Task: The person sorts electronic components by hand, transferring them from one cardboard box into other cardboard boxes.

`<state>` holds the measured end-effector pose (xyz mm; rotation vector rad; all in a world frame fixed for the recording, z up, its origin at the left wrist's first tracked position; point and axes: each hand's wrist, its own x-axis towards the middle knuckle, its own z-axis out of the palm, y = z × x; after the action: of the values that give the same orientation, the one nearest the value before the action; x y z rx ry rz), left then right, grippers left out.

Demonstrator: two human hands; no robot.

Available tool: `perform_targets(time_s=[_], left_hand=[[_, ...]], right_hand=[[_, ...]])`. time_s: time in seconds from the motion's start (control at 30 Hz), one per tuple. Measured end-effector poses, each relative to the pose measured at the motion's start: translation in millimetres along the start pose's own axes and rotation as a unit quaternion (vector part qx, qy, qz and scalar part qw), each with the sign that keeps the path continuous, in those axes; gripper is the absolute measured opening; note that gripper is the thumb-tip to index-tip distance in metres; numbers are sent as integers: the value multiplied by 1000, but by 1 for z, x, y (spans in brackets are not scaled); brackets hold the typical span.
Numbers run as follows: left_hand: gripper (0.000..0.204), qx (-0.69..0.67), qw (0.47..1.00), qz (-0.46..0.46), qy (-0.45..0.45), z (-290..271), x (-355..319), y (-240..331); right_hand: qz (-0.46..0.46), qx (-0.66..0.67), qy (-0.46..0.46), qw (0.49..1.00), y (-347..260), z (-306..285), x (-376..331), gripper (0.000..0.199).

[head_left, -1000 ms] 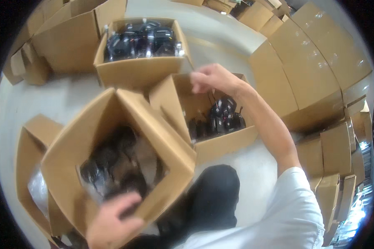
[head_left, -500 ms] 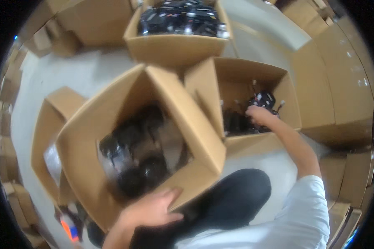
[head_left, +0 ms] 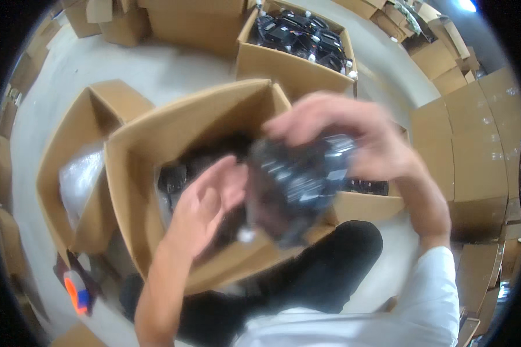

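Note:
My right hand (head_left: 353, 130) grips a dark black device wrapped in clear plastic (head_left: 295, 182), held up over the open cardboard box (head_left: 139, 168) on my lap. My left hand (head_left: 211, 199) is spread open, its palm against the left side of the wrapped device. The device is blurred by motion. More dark items lie in plastic at the bottom of the box under my hands.
A second open box (head_left: 364, 205) with black items sits right of my knee. A third box (head_left: 295, 61) full of black devices stands farther away. An open box with clear plastic (head_left: 78, 179) is at left. Stacked closed cartons (head_left: 474, 144) line the right. An orange and blue tool (head_left: 75, 292) lies lower left.
My right hand has come out of the box on the right with a wrapped black device and brought it over the lap box. My left hand rose from the box edge to meet it.

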<state>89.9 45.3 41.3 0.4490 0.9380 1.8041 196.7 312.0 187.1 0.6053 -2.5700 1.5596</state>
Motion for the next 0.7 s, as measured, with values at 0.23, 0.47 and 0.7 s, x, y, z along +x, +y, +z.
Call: perform_targets(time_s=[0.23, 0.47, 0.7], left_hand=[[43, -50, 972, 142, 179, -12, -12, 69], [49, 418, 888, -17, 192, -50, -31, 54], [51, 531, 771, 158, 315, -59, -34, 81]], right_hand=[[235, 136, 153, 950, 43, 43, 95, 62], [386, 353, 69, 849, 108, 128, 105, 66], [615, -11, -145, 775, 254, 165, -20, 68]])
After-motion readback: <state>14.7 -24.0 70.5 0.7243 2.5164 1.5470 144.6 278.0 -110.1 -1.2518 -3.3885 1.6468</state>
